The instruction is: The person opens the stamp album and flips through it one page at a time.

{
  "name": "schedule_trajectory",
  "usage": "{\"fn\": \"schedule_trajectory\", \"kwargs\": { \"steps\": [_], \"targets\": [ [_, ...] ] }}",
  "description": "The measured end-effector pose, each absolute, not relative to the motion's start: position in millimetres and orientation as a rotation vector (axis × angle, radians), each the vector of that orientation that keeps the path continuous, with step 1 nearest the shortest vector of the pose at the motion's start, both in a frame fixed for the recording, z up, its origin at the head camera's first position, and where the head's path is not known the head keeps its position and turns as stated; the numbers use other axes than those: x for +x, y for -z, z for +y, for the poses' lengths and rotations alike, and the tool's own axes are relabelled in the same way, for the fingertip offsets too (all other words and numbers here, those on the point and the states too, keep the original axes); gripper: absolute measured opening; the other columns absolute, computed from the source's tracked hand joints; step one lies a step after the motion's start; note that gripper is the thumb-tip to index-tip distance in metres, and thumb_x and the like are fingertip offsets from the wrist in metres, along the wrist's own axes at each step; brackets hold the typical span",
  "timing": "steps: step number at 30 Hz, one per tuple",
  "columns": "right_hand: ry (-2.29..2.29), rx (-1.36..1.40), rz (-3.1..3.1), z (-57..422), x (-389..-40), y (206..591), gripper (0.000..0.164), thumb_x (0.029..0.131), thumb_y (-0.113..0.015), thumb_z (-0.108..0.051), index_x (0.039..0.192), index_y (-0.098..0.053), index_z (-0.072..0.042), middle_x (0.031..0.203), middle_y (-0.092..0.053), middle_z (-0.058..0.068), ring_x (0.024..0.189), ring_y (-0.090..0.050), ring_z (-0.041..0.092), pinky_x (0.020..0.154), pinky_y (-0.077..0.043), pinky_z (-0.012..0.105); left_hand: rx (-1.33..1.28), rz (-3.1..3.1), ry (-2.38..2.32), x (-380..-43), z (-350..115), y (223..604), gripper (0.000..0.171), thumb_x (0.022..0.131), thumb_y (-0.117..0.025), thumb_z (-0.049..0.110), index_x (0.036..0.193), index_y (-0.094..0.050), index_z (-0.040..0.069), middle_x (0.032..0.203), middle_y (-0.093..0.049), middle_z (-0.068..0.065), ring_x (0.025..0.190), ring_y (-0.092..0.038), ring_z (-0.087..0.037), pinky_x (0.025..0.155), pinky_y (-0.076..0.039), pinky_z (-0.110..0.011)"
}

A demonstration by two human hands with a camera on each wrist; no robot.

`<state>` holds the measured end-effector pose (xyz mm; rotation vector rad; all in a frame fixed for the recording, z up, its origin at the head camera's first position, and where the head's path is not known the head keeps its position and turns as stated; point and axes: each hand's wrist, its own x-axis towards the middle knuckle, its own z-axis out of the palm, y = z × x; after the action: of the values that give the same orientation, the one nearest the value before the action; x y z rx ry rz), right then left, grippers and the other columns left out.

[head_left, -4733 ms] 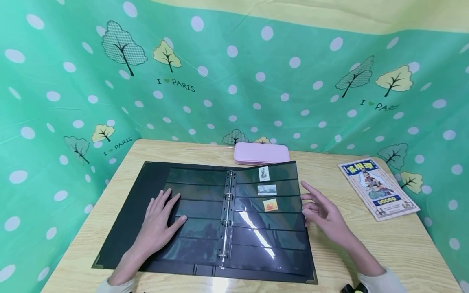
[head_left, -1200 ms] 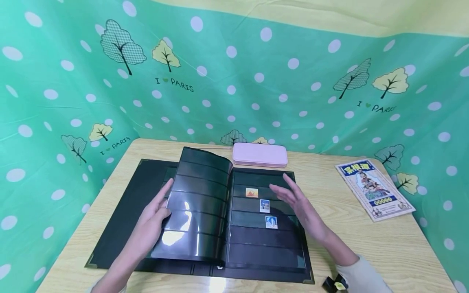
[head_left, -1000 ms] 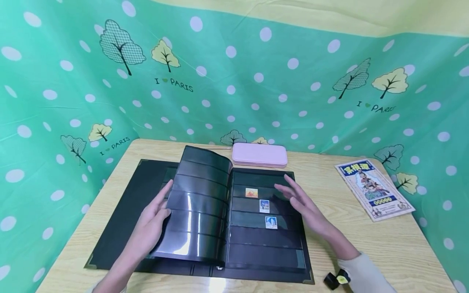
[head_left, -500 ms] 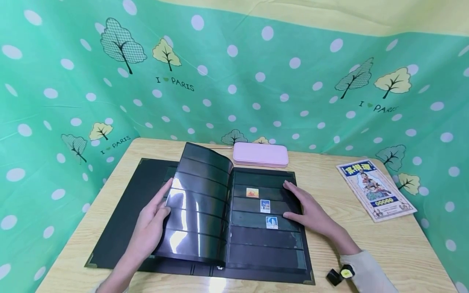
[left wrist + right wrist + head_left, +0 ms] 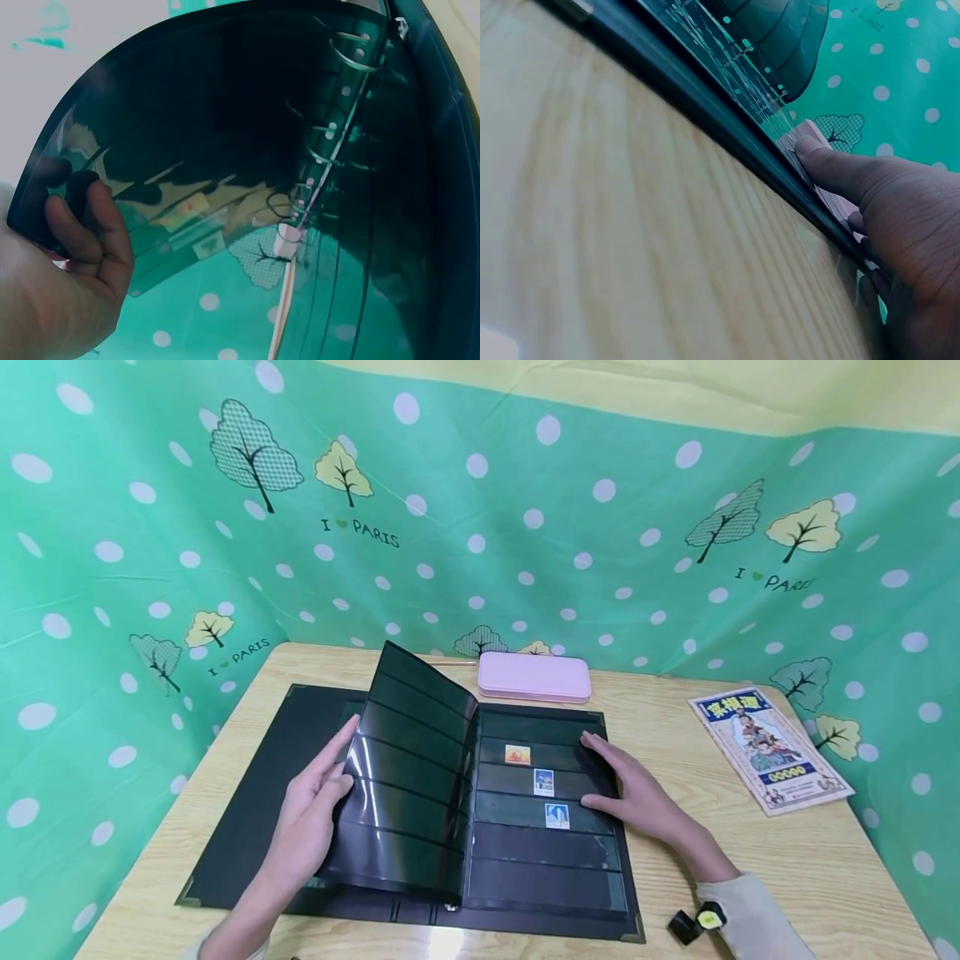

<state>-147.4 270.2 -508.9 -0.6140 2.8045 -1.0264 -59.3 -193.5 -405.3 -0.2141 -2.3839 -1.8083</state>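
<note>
A black ring-bound stamp album [image 5: 251,777] lies spread on the table. My left hand [image 5: 306,817] pinches the outer edge of a raised page [image 5: 412,768], thumb on its near face; in the left wrist view the page [image 5: 202,97] curves up from the metal rings [image 5: 334,135]. My right hand [image 5: 641,795] rests at the outer edge of the right page [image 5: 543,885], thumb and a finger spread on it. That page holds an orange stamp [image 5: 517,754], a dark blue stamp [image 5: 543,782] and a light blue stamp [image 5: 557,816] in its strips.
Behind the album lies a pink case [image 5: 534,677], with a thin stick [image 5: 453,662] beside it. A printed booklet [image 5: 771,747] is at the right of the wooden table [image 5: 787,877]. A green dotted cloth [image 5: 480,493] hangs behind.
Several seconds ago both hands lay at an earlier spread with other stamps. Pages have since turned left. Lately the right hand has settled on the right page, and the left-held page stands steeper.
</note>
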Motion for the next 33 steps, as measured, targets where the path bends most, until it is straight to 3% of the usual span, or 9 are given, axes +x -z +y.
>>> {"fn": "schedule_trajectory", "kwargs": {
  "steps": [3, 5, 9, 12, 16, 22, 24, 28, 33],
  "targets": [
    [1.019, -0.605, 2.803, 270, -147, 508, 0.095, 0.099, -0.086, -0.037, 0.176, -0.033, -0.019, 0.178, -0.037, 0.015, 0.164, -0.03, 0.047, 0.126, -0.028, 0.073, -0.217, -2.377, 1.808, -59, -192, 404, 0.065, 0.112, -0.04, -0.005, 0.173, -0.042, 0.018, 0.179, -0.034, -0.008, 0.154, -0.046, -0.026, 0.111, -0.037, -0.009],
    [1.013, -0.598, 2.806, 270, -146, 507, 0.095, 0.099, -0.086, -0.036, 0.176, -0.033, -0.019, 0.178, -0.036, 0.015, 0.164, -0.029, 0.047, 0.126, -0.028, 0.073, -0.22, -2.366, 1.825, -60, -191, 402, 0.065, 0.112, -0.04, -0.005, 0.172, -0.043, 0.018, 0.179, -0.034, -0.007, 0.154, -0.044, -0.032, 0.11, -0.037, -0.009],
    [1.006, -0.598, 2.81, 271, -147, 507, 0.095, 0.099, -0.087, -0.035, 0.176, -0.034, -0.019, 0.179, -0.036, 0.015, 0.164, -0.03, 0.047, 0.126, -0.028, 0.073, -0.226, -2.319, 1.88, -64, -191, 400, 0.064, 0.111, -0.038, -0.007, 0.172, -0.042, 0.011, 0.178, -0.036, -0.008, 0.151, -0.049, -0.011, 0.109, -0.04, -0.011],
    [1.006, -0.608, 2.809, 270, -147, 507, 0.095, 0.099, -0.086, -0.035, 0.176, -0.034, -0.019, 0.179, -0.036, 0.015, 0.164, -0.03, 0.046, 0.127, -0.029, 0.072, -0.238, -2.268, 1.948, -66, -193, 399, 0.063, 0.111, -0.036, -0.007, 0.172, -0.041, 0.007, 0.173, -0.043, -0.013, 0.139, -0.059, -0.001, 0.105, -0.05, -0.015],
    [1.011, -0.612, 2.806, 269, -147, 507, 0.095, 0.099, -0.087, -0.035, 0.176, -0.033, -0.019, 0.179, -0.036, 0.016, 0.164, -0.029, 0.047, 0.127, -0.029, 0.072, -0.199, -2.251, 2.019, -68, -199, 397, 0.062, 0.113, -0.035, -0.003, 0.173, -0.042, 0.015, 0.163, -0.058, -0.006, 0.124, -0.07, -0.005, 0.095, -0.057, -0.02],
    [1.003, -0.621, 2.803, 266, -147, 506, 0.095, 0.099, -0.087, -0.037, 0.176, -0.034, -0.019, 0.179, -0.035, 0.017, 0.164, -0.03, 0.048, 0.126, -0.029, 0.073, -0.118, -2.281, 2.006, -67, -207, 395, 0.06, 0.115, -0.036, 0.002, 0.171, -0.046, 0.023, 0.151, -0.068, 0.013, 0.124, -0.068, -0.008, 0.096, -0.054, -0.02],
    [0.994, -0.621, 2.803, 266, -147, 506, 0.095, 0.099, -0.086, -0.038, 0.176, -0.034, -0.019, 0.179, -0.034, 0.017, 0.164, -0.029, 0.048, 0.126, -0.029, 0.073, -0.134, -2.263, 2.01, -64, -210, 394, 0.06, 0.115, -0.036, 0.001, 0.171, -0.045, 0.02, 0.148, -0.07, 0.012, 0.121, -0.071, -0.008, 0.094, -0.056, -0.021],
    [0.988, -0.604, 2.81, 265, -146, 506, 0.095, 0.099, -0.086, -0.038, 0.176, -0.034, -0.018, 0.179, -0.035, 0.016, 0.165, -0.029, 0.047, 0.126, -0.028, 0.073, -0.192, -2.219, 2.01, -58, -216, 393, 0.062, 0.114, -0.035, -0.003, 0.171, -0.045, 0.017, 0.137, -0.078, 0.005, 0.098, -0.08, -0.013, 0.074, -0.062, -0.027],
    [1.001, -0.605, 2.821, 266, -146, 507, 0.094, 0.099, -0.087, -0.035, 0.176, -0.035, -0.017, 0.178, -0.037, 0.015, 0.164, -0.03, 0.047, 0.126, -0.029, 0.073, -0.183, -2.252, 1.982, -56, -227, 395, 0.062, 0.115, -0.036, -0.003, 0.171, -0.047, 0.021, 0.114, -0.084, 0.002, 0.073, -0.077, -0.017, 0.058, -0.058, -0.032]
  ]
}}
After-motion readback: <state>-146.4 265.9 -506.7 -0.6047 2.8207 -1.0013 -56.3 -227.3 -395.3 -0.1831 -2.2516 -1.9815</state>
